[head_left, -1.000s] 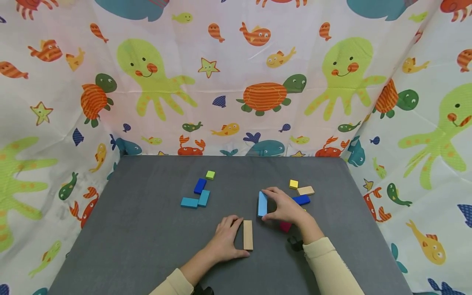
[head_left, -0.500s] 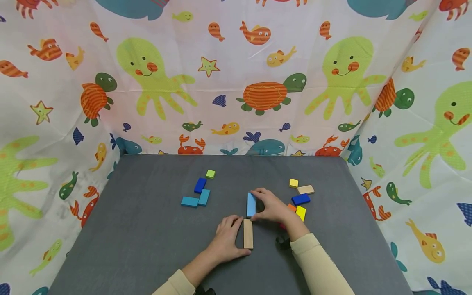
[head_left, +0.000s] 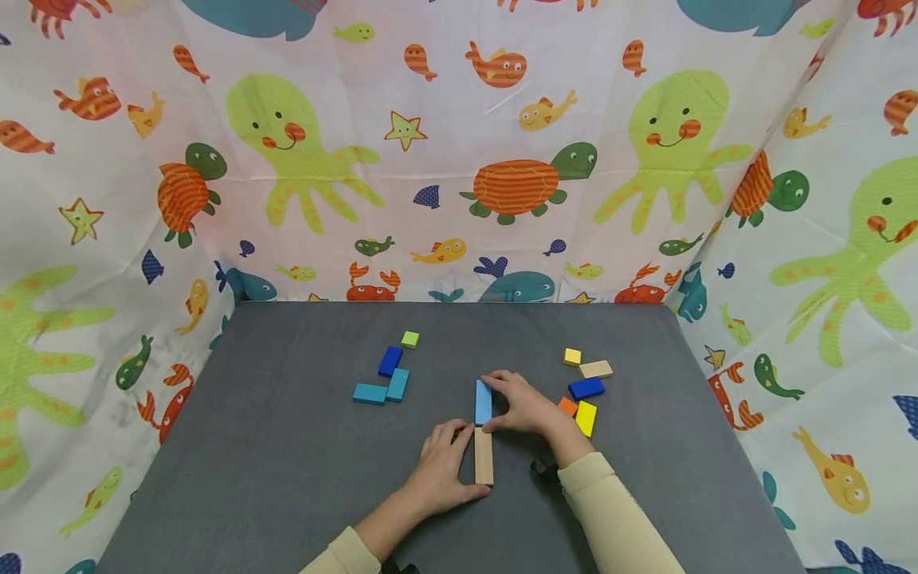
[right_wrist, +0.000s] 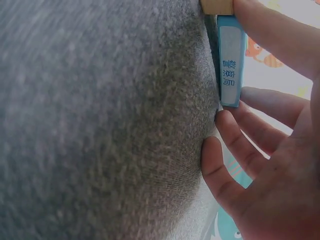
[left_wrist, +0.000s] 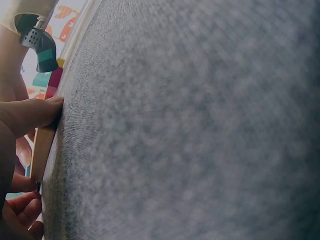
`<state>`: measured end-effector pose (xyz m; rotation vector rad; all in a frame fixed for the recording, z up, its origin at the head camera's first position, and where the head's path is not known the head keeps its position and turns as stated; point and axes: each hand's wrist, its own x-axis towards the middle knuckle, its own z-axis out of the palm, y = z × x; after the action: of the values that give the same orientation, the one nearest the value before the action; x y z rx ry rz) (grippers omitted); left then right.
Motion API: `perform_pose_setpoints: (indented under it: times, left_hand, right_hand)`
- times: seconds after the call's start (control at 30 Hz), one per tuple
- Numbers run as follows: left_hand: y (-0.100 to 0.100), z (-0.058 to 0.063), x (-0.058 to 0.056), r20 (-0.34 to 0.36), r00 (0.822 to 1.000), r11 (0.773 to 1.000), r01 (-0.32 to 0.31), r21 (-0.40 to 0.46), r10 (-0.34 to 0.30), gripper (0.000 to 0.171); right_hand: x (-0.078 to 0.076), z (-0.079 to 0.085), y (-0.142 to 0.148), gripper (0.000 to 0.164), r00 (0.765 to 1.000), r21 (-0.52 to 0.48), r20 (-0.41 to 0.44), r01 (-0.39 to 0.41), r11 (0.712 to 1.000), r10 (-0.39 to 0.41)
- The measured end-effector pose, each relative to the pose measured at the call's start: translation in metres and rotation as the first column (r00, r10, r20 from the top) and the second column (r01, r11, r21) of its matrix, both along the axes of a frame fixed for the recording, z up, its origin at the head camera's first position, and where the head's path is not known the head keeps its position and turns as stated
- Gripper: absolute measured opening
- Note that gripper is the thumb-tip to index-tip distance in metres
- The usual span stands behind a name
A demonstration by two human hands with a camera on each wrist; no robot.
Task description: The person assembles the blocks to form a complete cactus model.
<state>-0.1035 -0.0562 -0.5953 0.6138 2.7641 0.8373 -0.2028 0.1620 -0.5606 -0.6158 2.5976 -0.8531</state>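
Note:
A plain wooden block point(head_left: 484, 458) lies lengthwise on the grey table near the middle. My left hand point(head_left: 439, 472) holds it by its two ends, thumb at the near end and fingers at the far one. End to end with it, just beyond, is a light-blue block point(head_left: 484, 402) with printed characters on its side, visible in the right wrist view. My right hand point(head_left: 529, 408) pinches this one between thumb and fingers, the thumb point(right_wrist: 272, 35) right where the two blocks meet. In the left wrist view the wooden block point(left_wrist: 42, 150) shows behind the thumb.
On the left lie two teal blocks point(head_left: 369, 394), a dark-blue block point(head_left: 390, 361) and a green cube point(head_left: 409, 340). On the right are a yellow cube point(head_left: 571, 356), a wooden block point(head_left: 595, 370), and blue point(head_left: 586, 388), orange point(head_left: 567, 406) and yellow point(head_left: 585, 418) blocks. A crimson block point(left_wrist: 54, 82) appears in the left wrist view.
My right hand has slid the light-blue block leftward and slightly nearer, up against the far end of the wooden block. My left hand has stayed in place on the wooden block.

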Motion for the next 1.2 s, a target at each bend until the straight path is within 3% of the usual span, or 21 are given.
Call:
perform_pose_setpoints:
  times: [0.37,0.57,0.63,0.73,0.9,1.2]
  left_hand:
    - [0.002,-0.002,0.001,-0.04,0.999,1.0,0.017,-0.006,-0.017,0.101]
    - [0.001,-0.001,-0.002,0.003,1.0,0.999,0.027,0.028,-0.027,0.107]
    - [0.0,0.0,-0.006,-0.005,1.0,0.998,0.026,0.059,-0.026,0.101]
    - [-0.001,0.002,-0.012,-0.083,0.996,0.996,0.039,0.078,-0.032,0.084]
    - [0.001,0.002,-0.022,-0.208,0.975,0.996,0.082,0.032,-0.073,0.065]
    - [0.005,-0.002,-0.024,-0.197,0.978,0.997,0.065,-0.044,-0.073,0.061]
  right_hand:
    - [0.005,0.004,-0.001,0.074,1.0,0.021,-0.026,-0.005,1.0,0.006]
    - [0.006,0.003,0.0,0.077,1.0,0.004,-0.027,0.012,1.0,-0.012]
    - [0.007,0.005,0.001,0.076,0.999,-0.013,-0.035,0.037,0.999,-0.038]
    - [0.009,0.01,0.003,0.071,0.994,-0.054,-0.067,0.077,0.996,-0.081]
    - [0.015,0.019,0.014,0.057,0.98,-0.117,-0.139,0.128,0.985,-0.144]
    - [0.028,0.021,0.045,0.045,0.929,-0.153,-0.238,0.252,0.956,-0.283]
